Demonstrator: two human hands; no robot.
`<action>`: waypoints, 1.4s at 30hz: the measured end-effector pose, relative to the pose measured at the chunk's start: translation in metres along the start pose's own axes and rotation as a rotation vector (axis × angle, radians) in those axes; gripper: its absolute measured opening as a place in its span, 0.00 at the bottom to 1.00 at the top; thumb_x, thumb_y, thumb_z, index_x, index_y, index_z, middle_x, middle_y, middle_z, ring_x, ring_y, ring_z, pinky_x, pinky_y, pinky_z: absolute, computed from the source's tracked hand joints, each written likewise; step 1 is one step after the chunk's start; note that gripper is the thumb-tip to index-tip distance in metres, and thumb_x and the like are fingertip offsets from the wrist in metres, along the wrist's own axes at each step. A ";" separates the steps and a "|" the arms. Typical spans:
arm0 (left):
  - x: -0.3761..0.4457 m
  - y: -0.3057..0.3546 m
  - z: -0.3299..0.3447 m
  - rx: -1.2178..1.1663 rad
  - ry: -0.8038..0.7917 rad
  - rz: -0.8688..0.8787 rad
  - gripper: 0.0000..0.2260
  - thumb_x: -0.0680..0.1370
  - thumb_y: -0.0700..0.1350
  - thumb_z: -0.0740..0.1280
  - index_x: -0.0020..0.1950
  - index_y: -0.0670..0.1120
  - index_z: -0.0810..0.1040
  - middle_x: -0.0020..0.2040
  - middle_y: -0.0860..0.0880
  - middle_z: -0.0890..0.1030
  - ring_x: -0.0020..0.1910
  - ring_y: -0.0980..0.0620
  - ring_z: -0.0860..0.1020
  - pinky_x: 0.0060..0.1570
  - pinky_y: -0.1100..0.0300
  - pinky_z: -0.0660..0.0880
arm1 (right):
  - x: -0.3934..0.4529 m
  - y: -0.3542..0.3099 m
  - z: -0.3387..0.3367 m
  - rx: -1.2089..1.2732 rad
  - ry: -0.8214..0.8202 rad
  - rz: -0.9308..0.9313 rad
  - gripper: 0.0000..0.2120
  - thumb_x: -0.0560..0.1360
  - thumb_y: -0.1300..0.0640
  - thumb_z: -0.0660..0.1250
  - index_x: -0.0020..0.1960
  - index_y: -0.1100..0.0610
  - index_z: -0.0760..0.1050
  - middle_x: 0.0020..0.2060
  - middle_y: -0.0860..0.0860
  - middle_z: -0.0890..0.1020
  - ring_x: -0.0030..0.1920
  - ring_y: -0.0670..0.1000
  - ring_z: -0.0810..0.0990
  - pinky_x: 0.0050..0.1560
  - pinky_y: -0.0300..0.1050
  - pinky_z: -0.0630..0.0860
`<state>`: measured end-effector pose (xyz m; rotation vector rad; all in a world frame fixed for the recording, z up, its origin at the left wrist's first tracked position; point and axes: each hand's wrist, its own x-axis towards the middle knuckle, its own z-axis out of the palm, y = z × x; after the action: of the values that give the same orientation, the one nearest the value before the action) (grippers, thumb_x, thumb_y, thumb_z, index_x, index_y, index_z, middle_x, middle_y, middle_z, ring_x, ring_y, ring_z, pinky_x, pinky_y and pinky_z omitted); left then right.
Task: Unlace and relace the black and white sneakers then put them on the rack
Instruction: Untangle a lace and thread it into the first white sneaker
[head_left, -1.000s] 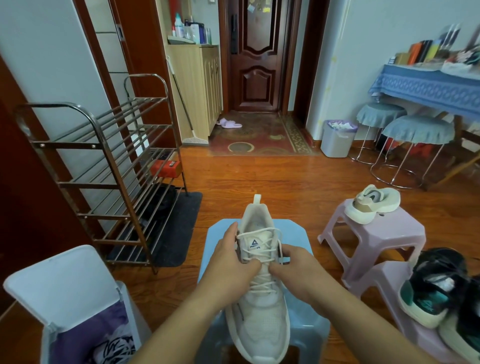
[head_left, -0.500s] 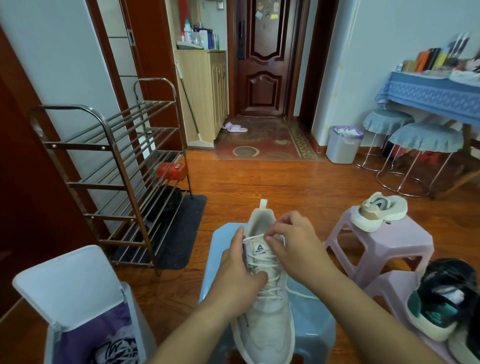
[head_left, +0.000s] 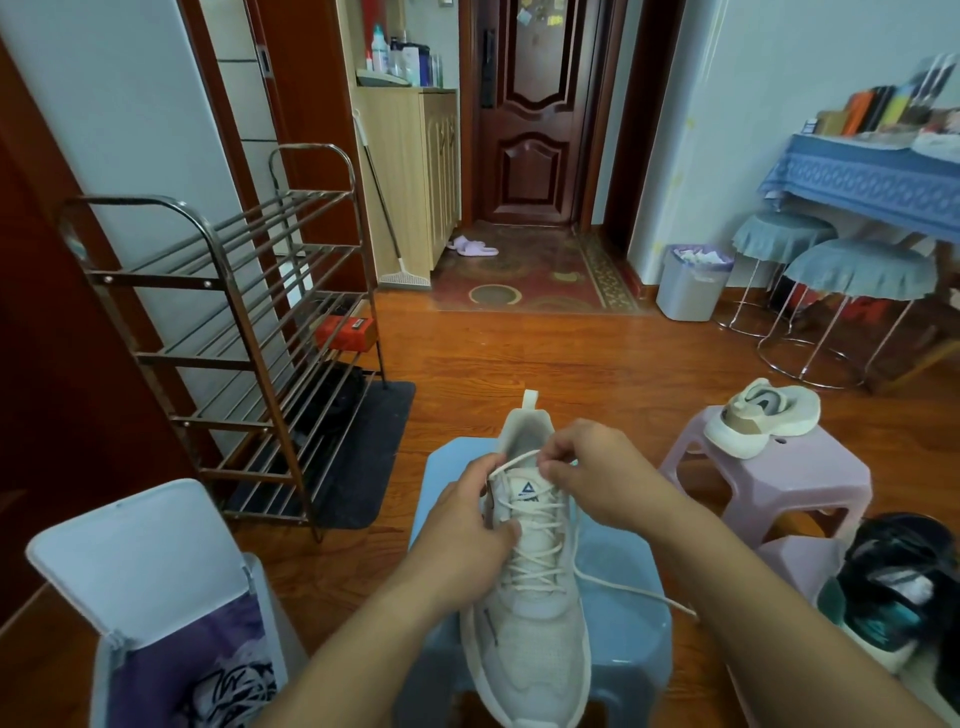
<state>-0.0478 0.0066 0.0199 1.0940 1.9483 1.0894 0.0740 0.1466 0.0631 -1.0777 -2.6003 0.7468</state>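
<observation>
A white mesh lace-up sneaker (head_left: 530, 613) lies on a pale blue plastic stool (head_left: 623, 597), toe toward the viewer. The left hand (head_left: 467, 530) has its grip clasped on the sneaker's side; the right hand (head_left: 597, 473) pinches the cream lace (head_left: 511, 460) at the tongue. Farther off to the left stands a metal-barred shoe rack (head_left: 234, 332).
</observation>
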 end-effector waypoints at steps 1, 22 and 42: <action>0.000 0.000 -0.001 0.008 -0.003 -0.009 0.28 0.78 0.48 0.69 0.71 0.72 0.63 0.67 0.58 0.72 0.62 0.54 0.78 0.63 0.48 0.77 | 0.000 0.002 -0.001 0.010 -0.008 0.009 0.07 0.79 0.56 0.68 0.43 0.50 0.80 0.47 0.46 0.78 0.49 0.49 0.77 0.47 0.44 0.73; -0.015 0.013 0.017 0.240 0.185 -0.071 0.20 0.74 0.50 0.63 0.66 0.61 0.69 0.49 0.55 0.81 0.46 0.50 0.80 0.49 0.48 0.80 | -0.060 -0.003 0.045 0.388 0.038 0.257 0.15 0.74 0.61 0.64 0.57 0.47 0.79 0.46 0.44 0.84 0.45 0.46 0.82 0.45 0.44 0.79; 0.010 0.012 -0.004 -0.075 0.359 0.172 0.08 0.81 0.43 0.68 0.44 0.50 0.84 0.43 0.57 0.84 0.45 0.64 0.79 0.46 0.65 0.75 | -0.037 0.030 0.012 0.361 -0.026 0.261 0.11 0.80 0.52 0.68 0.40 0.54 0.80 0.28 0.47 0.77 0.27 0.45 0.70 0.30 0.40 0.67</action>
<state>-0.0512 0.0175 0.0305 1.0994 2.0908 1.5285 0.1129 0.1342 0.0366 -1.3034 -2.2427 1.2382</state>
